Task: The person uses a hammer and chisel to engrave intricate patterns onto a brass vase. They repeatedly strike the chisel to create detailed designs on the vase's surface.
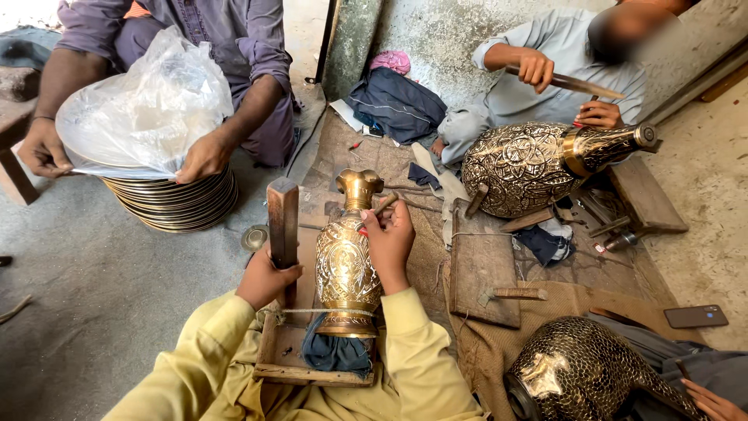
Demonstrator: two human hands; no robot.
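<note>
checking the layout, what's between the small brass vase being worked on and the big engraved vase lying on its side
In the head view, a flat wooden board lies on burlap between the small brass vase and the big engraved vase.

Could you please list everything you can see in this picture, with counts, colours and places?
small vase: one, brass, upright at centre, tied by string
wooden block: one, brown, left of the vase
chisel: one, thin, by the vase neck
wooden frame: one, under the vase, holding dark cloth
large vases: two, brass; one lying at upper right, one at lower right
plates: one stack, brass, upper left
plastic bag: one, clear, over the stack
phone: one, dark, right floor
co-workers: two seated ahead, a third hand at lower right
left hand: grips the block
right hand: holds the chisel
</note>
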